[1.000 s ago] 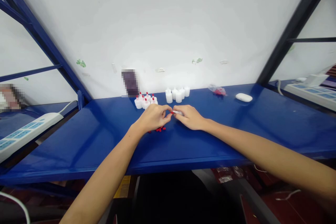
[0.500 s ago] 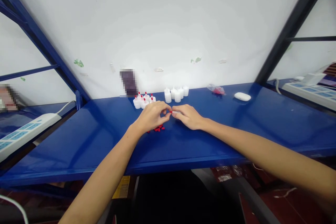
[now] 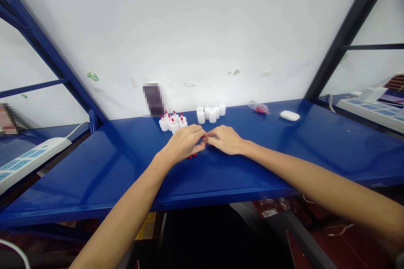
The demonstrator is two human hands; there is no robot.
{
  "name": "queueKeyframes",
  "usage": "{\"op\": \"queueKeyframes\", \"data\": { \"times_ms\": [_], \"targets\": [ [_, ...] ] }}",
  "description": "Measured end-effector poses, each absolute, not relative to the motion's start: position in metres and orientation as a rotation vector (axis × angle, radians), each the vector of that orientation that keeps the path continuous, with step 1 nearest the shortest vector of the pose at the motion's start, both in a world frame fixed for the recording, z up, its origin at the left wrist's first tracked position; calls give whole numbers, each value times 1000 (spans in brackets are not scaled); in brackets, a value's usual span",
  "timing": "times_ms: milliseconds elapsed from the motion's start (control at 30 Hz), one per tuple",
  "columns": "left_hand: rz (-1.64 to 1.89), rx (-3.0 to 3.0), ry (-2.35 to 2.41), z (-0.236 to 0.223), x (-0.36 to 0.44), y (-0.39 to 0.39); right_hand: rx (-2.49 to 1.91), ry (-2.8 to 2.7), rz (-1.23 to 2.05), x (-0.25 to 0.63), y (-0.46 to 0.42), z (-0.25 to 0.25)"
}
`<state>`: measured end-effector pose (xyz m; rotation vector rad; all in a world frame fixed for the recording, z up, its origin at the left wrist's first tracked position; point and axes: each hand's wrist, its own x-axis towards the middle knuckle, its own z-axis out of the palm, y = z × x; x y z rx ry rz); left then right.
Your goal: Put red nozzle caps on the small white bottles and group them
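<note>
My left hand (image 3: pixel 187 141) and my right hand (image 3: pixel 225 139) meet fingertip to fingertip above the table, both pinched. The fingers almost wholly hide what is between them: a small red cap on the left side and a slim white nozzle piece on the right, both visible a moment earlier. Just behind my left hand stand several white bottles with red tips (image 3: pixel 173 125). A few loose red caps (image 3: pixel 193 155) peek out below that hand. Farther back, several white bottles without red tips (image 3: pixel 212 114) stand in a group.
On the blue table (image 3: pixel 252 168), a clear bag with red pieces (image 3: pixel 259 108) and a white oval case (image 3: pixel 289 115) lie back right. A blurred dark object (image 3: pixel 154 100) leans on the wall. A power strip (image 3: pixel 34 157) sits at the left.
The fingertips of both hands have come closer together, covering the red cap and white piece that showed between them. My left hand has turned slightly and hides more of the loose caps.
</note>
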<state>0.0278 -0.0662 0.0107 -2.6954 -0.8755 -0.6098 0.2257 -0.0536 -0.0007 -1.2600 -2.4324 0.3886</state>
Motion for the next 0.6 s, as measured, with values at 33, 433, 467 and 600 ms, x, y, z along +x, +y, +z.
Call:
{"op": "queueKeyframes", "data": {
  "times_ms": [33, 433, 467, 600],
  "targets": [
    [-658, -2727, -879, 9, 29, -66, -1235, -2416, 429, 226, -53, -1],
    [-994, -2935, -977, -1, 40, -66, -840, -2140, 866, 227, -45, -17],
    [-994, -2935, -980, -1, 39, -65, -819, -2125, 855, 226, -45, -18],
    [-930, -2827, -1017, 3, 29, -59, -841, -2021, 840, 226, -42, -20]
  ]
}}
